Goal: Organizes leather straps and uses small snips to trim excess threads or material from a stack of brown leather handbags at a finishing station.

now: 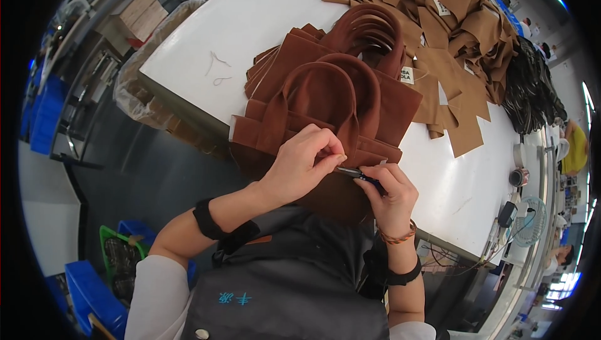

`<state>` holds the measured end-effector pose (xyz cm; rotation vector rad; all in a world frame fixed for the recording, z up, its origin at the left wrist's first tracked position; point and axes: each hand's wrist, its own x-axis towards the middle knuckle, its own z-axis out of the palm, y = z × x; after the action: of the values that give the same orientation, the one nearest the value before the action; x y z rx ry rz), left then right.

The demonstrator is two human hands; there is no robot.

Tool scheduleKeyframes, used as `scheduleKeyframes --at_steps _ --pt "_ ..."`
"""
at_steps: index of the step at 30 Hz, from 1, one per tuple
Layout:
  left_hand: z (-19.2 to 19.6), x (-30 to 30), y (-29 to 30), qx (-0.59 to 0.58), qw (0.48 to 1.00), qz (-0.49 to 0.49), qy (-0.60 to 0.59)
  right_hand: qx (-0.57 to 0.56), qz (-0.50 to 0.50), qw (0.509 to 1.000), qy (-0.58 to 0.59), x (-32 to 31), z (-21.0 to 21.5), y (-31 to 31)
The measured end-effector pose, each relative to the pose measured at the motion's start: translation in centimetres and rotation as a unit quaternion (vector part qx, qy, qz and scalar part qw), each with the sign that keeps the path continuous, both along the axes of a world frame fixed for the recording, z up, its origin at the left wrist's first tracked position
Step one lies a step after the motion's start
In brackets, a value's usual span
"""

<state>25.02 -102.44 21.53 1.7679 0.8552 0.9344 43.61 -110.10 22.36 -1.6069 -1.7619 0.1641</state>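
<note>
A stack of reddish-brown handbag pieces with looped handles (316, 77) lies at the near edge of the table, the front one hanging partly over it. My left hand (307, 158) is closed in a pinch at the top edge of the front piece, below its handle; whatever sits between thumb and finger is too small to make out. Just to its right, my right hand (389, 193) grips small dark-handled thread snips (364, 176). Their metal tips point left, close to my left fingertips.
The white table (188, 71) carries loose thread ends (218, 68) at left. A heap of tan cut pieces (438, 33) and a bundle of black straps (532, 86) lie at the far right. A plastic-lined carton (134, 83) stands left of the table; a small fan (531, 221) is at right.
</note>
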Motion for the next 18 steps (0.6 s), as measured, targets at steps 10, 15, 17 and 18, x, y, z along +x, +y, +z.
scheduleKeyframes --at_steps 10,15,17,18 --pt "0.6 -10.4 6.9 0.212 0.921 0.322 0.064 0.002 -0.014 0.995 0.094 -2.8 1.9 0.3" --pt "0.3 -10.8 3.3 0.18 0.944 0.25 0.116 0.05 0.018 0.999 0.009 -6.4 1.5 2.1" --pt "0.2 -10.0 2.2 0.255 0.942 0.173 0.133 0.058 0.026 0.998 -0.009 -7.3 1.3 2.8" --pt "0.0 -9.5 1.9 0.281 0.94 0.147 0.125 0.068 0.029 0.997 -0.028 -7.6 1.2 3.1"
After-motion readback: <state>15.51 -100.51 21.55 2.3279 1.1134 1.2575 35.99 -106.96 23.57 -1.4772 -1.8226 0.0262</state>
